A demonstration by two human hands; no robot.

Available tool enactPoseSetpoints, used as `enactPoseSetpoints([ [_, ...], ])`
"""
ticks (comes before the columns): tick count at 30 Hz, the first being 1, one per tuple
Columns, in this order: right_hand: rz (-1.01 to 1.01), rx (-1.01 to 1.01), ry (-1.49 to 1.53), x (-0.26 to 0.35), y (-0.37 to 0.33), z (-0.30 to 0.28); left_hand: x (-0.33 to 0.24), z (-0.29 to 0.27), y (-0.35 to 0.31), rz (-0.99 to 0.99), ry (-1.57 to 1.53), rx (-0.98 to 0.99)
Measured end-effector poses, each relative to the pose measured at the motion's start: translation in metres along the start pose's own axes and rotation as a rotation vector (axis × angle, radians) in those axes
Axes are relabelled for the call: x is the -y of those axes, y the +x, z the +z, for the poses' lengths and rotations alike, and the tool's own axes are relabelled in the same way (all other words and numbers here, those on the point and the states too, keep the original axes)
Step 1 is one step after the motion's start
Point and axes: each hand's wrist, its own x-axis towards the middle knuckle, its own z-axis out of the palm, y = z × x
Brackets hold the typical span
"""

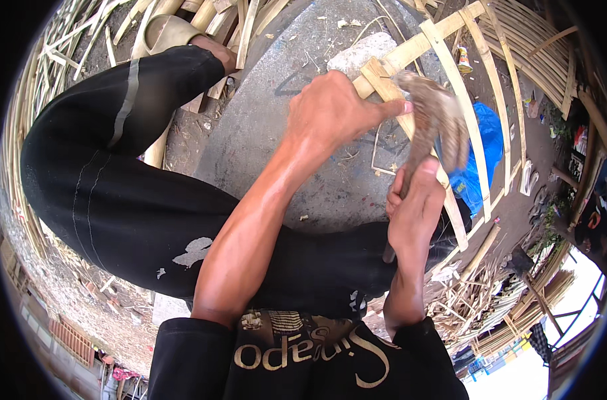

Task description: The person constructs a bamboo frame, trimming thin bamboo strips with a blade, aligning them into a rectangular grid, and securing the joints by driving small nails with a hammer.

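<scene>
My left hand [330,110] is closed around a corner of a bamboo frame [487,107], its thumb stretched along one slat. Curved slats are joined to a crosspiece [413,50] at the frame's far end. My right hand [417,207] grips a brown hammer-like tool [420,143] by its slim handle. Motion smears the tool's upper part, so its exact shape is unclear. That blurred part is over the frame, close to my left thumb. Beneath both hands lies a grey slab [263,133], with a pale block [363,53] on it near the frame's corner.
Blue plastic [480,157] lies beneath the frame on the right. Bundled bamboo strips [533,50] stand at the far right, and split pieces [477,300] are heaped at the near right. A sandal [170,35] is at the far left by my bent leg [117,180].
</scene>
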Motion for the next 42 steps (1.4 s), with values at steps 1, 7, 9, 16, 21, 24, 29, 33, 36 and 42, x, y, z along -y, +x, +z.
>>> enactPoseSetpoints([
  [1,0.03,-0.003,-0.27,0.001,0.005,0.005,0.005,0.0,0.002,-0.009,-0.005,-0.007],
  [7,0.109,-0.004,-0.258,0.003,0.009,0.004,-0.004,-0.005,-0.005,-0.005,0.021,-0.021],
  [9,0.084,-0.045,-0.214,0.012,0.002,0.003,0.005,-0.001,-0.003,0.052,-0.022,-0.072],
  [16,0.174,-0.065,-0.104,0.025,-0.002,0.006,0.002,-0.004,-0.009,0.058,-0.079,-0.06],
  [21,0.159,0.003,-0.142,0.001,0.009,0.006,0.001,-0.002,-0.002,0.031,-0.019,-0.005],
  [24,0.087,-0.058,0.22,0.016,0.005,-0.002,0.006,0.001,0.004,0.049,-0.043,-0.009],
  [29,0.094,0.014,-0.236,0.015,0.011,0.001,0.003,0.0,0.0,0.005,0.029,-0.047],
  [33,0.157,-0.071,0.022,0.03,0.008,-0.009,-0.006,-0.003,-0.005,-0.038,0.074,-0.026],
  [36,0.13,-0.096,0.161,0.037,0.008,-0.005,-0.001,0.001,-0.009,0.007,0.101,-0.108],
  [42,0.097,-0.07,-0.097,0.01,0.015,-0.011,0.002,0.012,-0.015,0.109,0.186,-0.336],
])
